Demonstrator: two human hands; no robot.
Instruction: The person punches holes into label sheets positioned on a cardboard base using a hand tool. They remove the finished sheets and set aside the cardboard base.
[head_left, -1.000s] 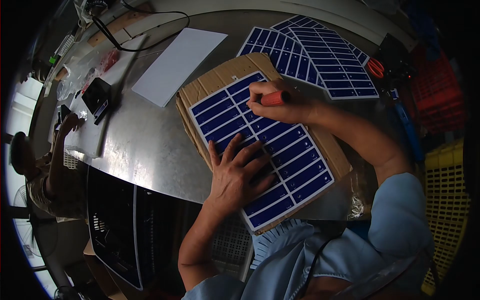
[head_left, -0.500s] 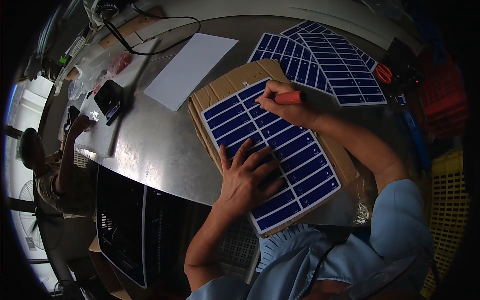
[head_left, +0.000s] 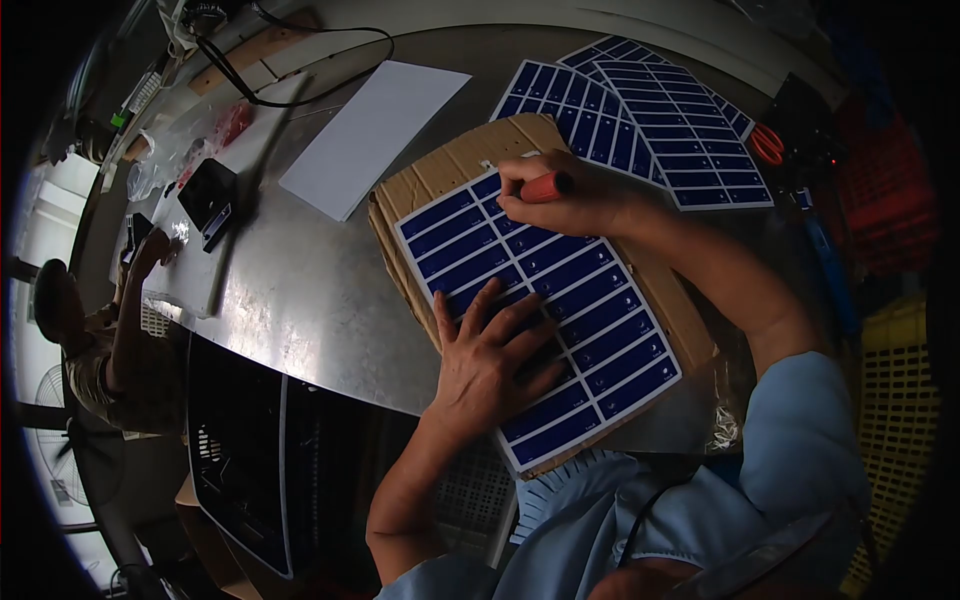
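Observation:
A sheet of dark blue labels (head_left: 620, 330) with white borders lies tilted on a piece of brown cardboard (head_left: 440, 170). My left hand (head_left: 490, 355) rests flat on the sheet's left part, fingers spread. Over the sheet's upper part, my right hand (head_left: 565, 200) is closed around a red-handled tool (head_left: 546, 187). The tool's tip is hidden behind the fingers. More blue label sheets (head_left: 680, 130) overlap one another just beyond the cardboard.
White paper (head_left: 375, 135) lies on the metal table (head_left: 300, 290). Red-handled scissors (head_left: 767, 144) and a yellow crate (head_left: 900, 400) are at right. A co-worker (head_left: 120, 350) sits at far left near a black box (head_left: 208, 197). A black cable curves at the back.
The camera view has shifted slightly. My right hand has turned and moved a little to the left over the sheet, still holding the red-handled tool. My left hand stays on the sheet.

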